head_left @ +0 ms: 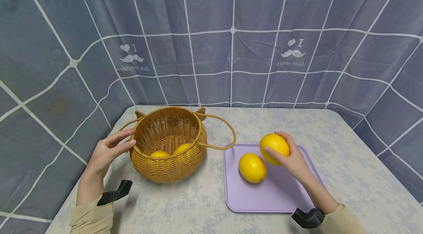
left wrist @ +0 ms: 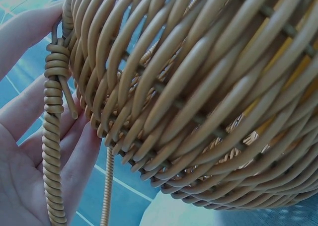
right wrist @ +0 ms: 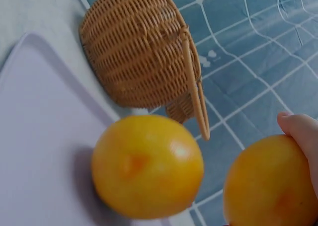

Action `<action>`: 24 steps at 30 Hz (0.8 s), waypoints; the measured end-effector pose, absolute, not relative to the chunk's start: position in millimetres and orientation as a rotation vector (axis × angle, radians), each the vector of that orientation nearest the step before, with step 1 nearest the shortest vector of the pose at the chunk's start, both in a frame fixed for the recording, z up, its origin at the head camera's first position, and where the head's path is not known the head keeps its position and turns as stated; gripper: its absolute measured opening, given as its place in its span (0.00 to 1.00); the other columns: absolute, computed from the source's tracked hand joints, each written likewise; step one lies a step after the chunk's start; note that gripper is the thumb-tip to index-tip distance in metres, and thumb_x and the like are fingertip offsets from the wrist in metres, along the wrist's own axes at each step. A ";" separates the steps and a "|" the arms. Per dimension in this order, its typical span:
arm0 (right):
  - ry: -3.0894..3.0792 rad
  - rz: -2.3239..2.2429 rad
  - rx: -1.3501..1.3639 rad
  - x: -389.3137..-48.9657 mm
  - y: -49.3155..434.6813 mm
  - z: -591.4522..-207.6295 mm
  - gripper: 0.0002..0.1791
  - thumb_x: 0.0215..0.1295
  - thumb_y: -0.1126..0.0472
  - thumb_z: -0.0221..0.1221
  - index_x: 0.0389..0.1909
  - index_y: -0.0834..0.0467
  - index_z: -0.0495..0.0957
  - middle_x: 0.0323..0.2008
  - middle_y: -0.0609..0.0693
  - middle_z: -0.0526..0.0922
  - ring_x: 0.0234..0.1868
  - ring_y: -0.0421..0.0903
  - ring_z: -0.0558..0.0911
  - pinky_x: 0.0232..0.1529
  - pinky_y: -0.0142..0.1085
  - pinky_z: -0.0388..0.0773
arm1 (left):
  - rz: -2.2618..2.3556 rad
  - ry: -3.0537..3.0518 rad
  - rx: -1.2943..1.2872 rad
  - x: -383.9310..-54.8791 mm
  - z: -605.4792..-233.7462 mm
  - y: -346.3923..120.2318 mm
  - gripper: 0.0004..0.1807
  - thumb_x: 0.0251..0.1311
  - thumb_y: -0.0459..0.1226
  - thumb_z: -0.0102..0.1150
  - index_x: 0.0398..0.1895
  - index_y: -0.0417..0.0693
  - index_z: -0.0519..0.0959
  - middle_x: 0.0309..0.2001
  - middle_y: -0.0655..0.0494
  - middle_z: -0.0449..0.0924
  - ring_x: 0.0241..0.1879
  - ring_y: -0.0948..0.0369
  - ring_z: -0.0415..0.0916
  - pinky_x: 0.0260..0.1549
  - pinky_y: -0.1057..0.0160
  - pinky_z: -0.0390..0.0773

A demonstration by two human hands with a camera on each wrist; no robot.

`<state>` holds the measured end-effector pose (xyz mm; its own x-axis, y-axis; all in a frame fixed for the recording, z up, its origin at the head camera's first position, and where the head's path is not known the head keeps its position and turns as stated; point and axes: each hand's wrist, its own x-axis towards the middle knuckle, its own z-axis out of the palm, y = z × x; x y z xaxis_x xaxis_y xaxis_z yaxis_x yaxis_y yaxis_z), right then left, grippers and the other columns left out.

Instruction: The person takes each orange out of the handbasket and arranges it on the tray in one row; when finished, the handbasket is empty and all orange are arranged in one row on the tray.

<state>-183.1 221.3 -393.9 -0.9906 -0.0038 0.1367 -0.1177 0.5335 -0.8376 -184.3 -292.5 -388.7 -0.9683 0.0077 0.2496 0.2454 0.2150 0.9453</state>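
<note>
A round wicker basket (head_left: 172, 169) stands upright on the left of the table, with two yellow lemons (head_left: 160, 154) visible inside. My left hand (head_left: 105, 155) holds its left rim, thumb at the edge and fingers by the side handle; the left wrist view shows fingertips (left wrist: 92, 136) against the weave. On the right, my right hand (head_left: 292, 155) grips a lemon (head_left: 273, 147) above a light purple tray (head_left: 274, 202). Another lemon (head_left: 252, 168) lies on that tray, left of the held one. In the right wrist view the held lemon (right wrist: 273, 186) is partly cut off.
One looped basket handle (head_left: 231, 131) sticks out to the right, close to the tray's far left corner. Grey cloth (head_left: 211, 54) with a white grid hangs behind and along both sides of the pale patterned table (head_left: 185, 204).
</note>
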 end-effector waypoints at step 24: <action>-2.744 1.379 0.102 -168.4 255.6 -425.6 0.40 0.63 0.46 0.59 0.69 0.56 0.52 0.62 0.62 0.60 0.52 0.59 0.70 0.46 0.51 0.71 | -1.862 -2.269 -0.265 -183.2 -388.3 -292.0 0.22 0.60 0.31 0.61 0.59 0.45 0.75 0.51 0.73 0.75 0.56 0.75 0.63 0.40 0.77 0.73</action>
<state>-168.4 255.6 -425.6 -0.9954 -0.0286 0.0913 -0.0904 0.5955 -0.7983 -183.2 -292.0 -388.3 -0.9651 0.0152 0.2616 0.2596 0.1930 0.9462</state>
